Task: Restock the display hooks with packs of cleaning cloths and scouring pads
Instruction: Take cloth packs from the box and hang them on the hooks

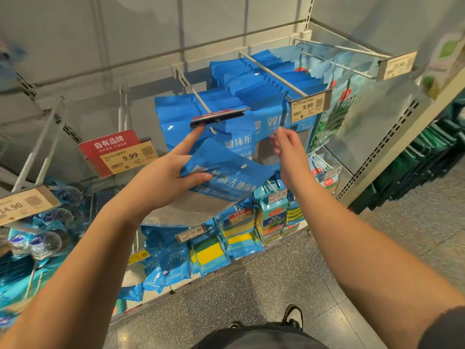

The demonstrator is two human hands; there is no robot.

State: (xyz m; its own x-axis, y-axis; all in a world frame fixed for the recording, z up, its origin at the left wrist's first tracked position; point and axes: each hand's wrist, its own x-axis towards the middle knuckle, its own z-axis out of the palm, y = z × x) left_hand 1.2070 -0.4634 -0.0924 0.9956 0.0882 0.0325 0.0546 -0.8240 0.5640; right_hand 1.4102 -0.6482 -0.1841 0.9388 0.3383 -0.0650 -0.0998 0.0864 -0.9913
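Observation:
My left hand (173, 170) grips a blue pack of cleaning cloths (226, 177) with thumb on top. Its forefinger points up and touches the underside of a flipped-up price tag (219, 117) at the end of the middle hook (198, 96). Several matching blue packs (181, 117) hang on that hook. My right hand (289, 149) hovers open and blurred just right of the held pack, in front of blue packs (266, 79) hanging on the neighbouring hook (271, 71). The held pack's hang hole (243, 166) faces up.
A price tag reading 9.99 (309, 107) ends the right hook. Green-printed packs (337, 102) hang further right. An empty hook with a red 9.99 sign (118, 152) is at left. Sponge packs (239, 238) and glove packs (171, 265) hang below. My shoes (292, 316) stand on speckled floor.

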